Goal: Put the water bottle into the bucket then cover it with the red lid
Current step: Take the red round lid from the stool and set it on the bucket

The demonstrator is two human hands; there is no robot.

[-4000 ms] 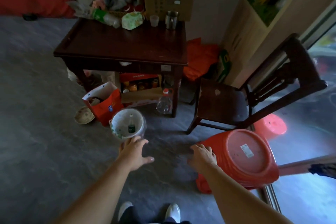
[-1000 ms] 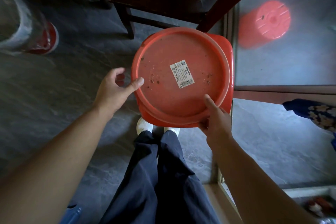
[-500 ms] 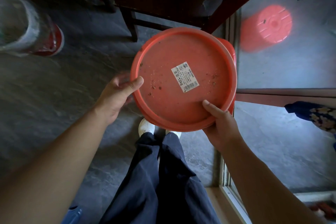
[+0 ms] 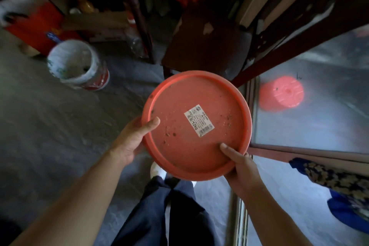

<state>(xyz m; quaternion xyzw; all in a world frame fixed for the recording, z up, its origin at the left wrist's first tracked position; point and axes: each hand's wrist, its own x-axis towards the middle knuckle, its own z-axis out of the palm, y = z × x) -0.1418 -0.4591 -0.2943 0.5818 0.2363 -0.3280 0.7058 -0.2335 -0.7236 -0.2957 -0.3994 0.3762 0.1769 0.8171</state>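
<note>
I hold the round red lid (image 4: pixel 196 126) flat in front of me with both hands. A white barcode sticker sits at its centre and dirt specks dot its face. My left hand (image 4: pixel 132 140) grips the left rim, thumb on top. My right hand (image 4: pixel 242 166) grips the lower right rim, thumb on top. The white bucket (image 4: pixel 76 66) with a red base stands open on the floor to the upper left, well apart from the lid. Something dark lies inside it, too blurred to name. A clear bottle (image 4: pixel 136 45) stands by the table leg.
A dark wooden chair (image 4: pixel 207 50) stands just beyond the lid. A table leg (image 4: pixel 140 16) and a red bag (image 4: pixel 38 24) lie behind the bucket. A glass door with its frame (image 4: pixel 252 114) is on the right, with a blue patterned cloth (image 4: pixel 339 183) nearby.
The lid has come up off the red stool and is now carried in the air. My view has swung up and left, bringing the whole bucket into sight.
</note>
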